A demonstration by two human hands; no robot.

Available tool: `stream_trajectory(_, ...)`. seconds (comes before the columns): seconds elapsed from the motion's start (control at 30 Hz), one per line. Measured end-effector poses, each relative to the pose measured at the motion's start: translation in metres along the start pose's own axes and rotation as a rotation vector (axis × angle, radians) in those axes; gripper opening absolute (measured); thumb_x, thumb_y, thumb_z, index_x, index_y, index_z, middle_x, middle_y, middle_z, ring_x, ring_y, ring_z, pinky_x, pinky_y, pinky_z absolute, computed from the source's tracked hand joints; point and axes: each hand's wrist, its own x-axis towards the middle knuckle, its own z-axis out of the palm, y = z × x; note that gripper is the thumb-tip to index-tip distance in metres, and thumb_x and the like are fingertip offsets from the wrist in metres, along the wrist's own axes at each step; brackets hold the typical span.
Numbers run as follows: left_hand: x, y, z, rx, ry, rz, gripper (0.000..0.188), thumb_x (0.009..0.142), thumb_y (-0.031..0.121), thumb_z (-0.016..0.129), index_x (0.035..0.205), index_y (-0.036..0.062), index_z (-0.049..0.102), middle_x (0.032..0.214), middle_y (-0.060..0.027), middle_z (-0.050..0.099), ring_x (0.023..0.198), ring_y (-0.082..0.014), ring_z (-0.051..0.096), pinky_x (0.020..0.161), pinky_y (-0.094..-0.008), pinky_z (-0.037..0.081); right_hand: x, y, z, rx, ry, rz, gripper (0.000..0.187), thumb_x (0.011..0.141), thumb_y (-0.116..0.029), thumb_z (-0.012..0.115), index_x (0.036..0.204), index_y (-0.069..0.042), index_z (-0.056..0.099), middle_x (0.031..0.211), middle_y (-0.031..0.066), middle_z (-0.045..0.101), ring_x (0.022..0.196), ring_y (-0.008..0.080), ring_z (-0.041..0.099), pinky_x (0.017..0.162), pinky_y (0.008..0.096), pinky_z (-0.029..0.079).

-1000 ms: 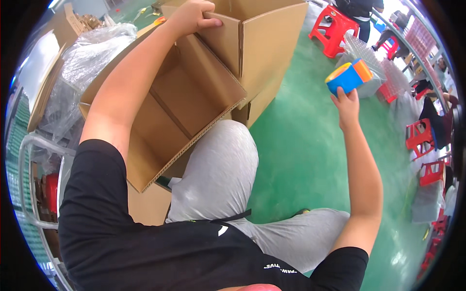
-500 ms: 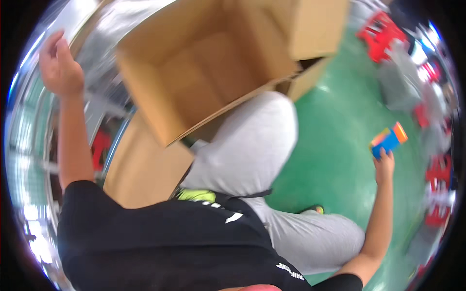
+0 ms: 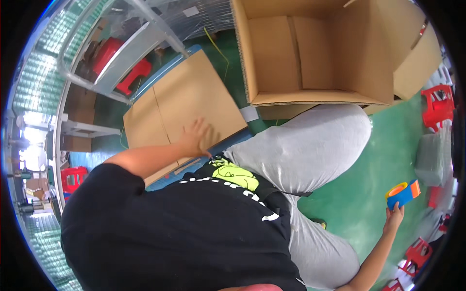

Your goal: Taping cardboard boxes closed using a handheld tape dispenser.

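My left hand (image 3: 195, 137) is spread, fingers apart, over a flat sheet of cardboard (image 3: 167, 104) lying on a blue platform (image 3: 196, 49) at my left. I cannot tell whether the palm presses on it. Out at my right, well away from my body, my right hand (image 3: 395, 216) grips a tape dispenser (image 3: 401, 197), blue and orange with a yellow roll in it. An open cardboard box (image 3: 318, 53) stands ahead of me with its inside bare, close to my grey-trousered leg (image 3: 306, 150).
A metal frame (image 3: 160, 24) rises behind the cardboard sheet, near a red stool (image 3: 109, 56). More red stools (image 3: 438, 106) and a clear plastic bin (image 3: 431, 157) line the far right of the green floor (image 3: 340, 218). Another cardboard piece (image 3: 417, 53) adjoins the box.
My left hand has dropped from raised at the far left to the cardboard sheet. The view has swung left, putting the box farther right. My right hand still holds the tape dispenser.
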Motion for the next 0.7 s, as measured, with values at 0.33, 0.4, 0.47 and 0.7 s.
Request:
stream_trajectory(0.33, 0.013, -0.016, 0.036, -0.162, -0.017, -0.151, 0.123, 0.062, 0.033, 0.089, 0.155, 0.0180, 0.010, 0.158, -0.0264, 0.015, 0.136, -0.0502, 0.033, 0.108, -0.0568, 0.038, -0.011, -0.015, 0.000, -0.110, 0.000, -0.041, 0.039, 0.101, -0.026, 0.055, 0.136, -0.009, 0.049, 0.120, 0.0005, 0.061, 0.105, 0.0103, 0.059, 0.087, 0.0264, 0.046)
stream_trajectory(0.4, 0.004, -0.021, 0.009, -0.104, -0.124, -0.123, 0.118, 0.067, 0.033, 0.086, 0.154, 0.0068, 0.010, 0.153, -0.0287, 0.021, 0.134, -0.0524, 0.034, 0.109, -0.0500, 0.039, -0.013, -0.015, 0.002, -0.132, -0.028, -0.065, 0.039, 0.101, -0.026, 0.055, 0.135, -0.009, 0.049, 0.119, 0.0008, 0.061, 0.104, 0.0106, 0.059, 0.087, 0.0271, 0.047)
stream_trajectory(0.47, 0.014, -0.067, 0.014, -0.071, -0.115, -0.020, 0.120, 0.067, 0.033, 0.085, 0.154, 0.0053, 0.008, 0.152, -0.0293, 0.025, 0.131, -0.0505, 0.039, 0.107, -0.0490, 0.040, -0.002, -0.018, 0.011, -0.101, -0.037, -0.050, 0.039, 0.101, -0.026, 0.055, 0.134, -0.007, 0.049, 0.118, 0.0018, 0.061, 0.103, 0.0113, 0.060, 0.087, 0.0277, 0.047)
stream_trajectory(0.7, -0.036, -0.045, -0.189, 0.051, -0.374, -0.070, 0.111, 0.063, 0.024, 0.081, 0.152, -0.0005, 0.020, 0.132, -0.0285, 0.055, 0.118, -0.0376, 0.058, 0.099, -0.0408, 0.046, -0.022, -0.035, 0.034, -0.011, -0.037, 0.053, 0.039, 0.097, -0.031, 0.060, 0.127, -0.008, 0.053, 0.111, 0.0021, 0.062, 0.096, 0.0114, 0.060, 0.082, 0.0283, 0.047)
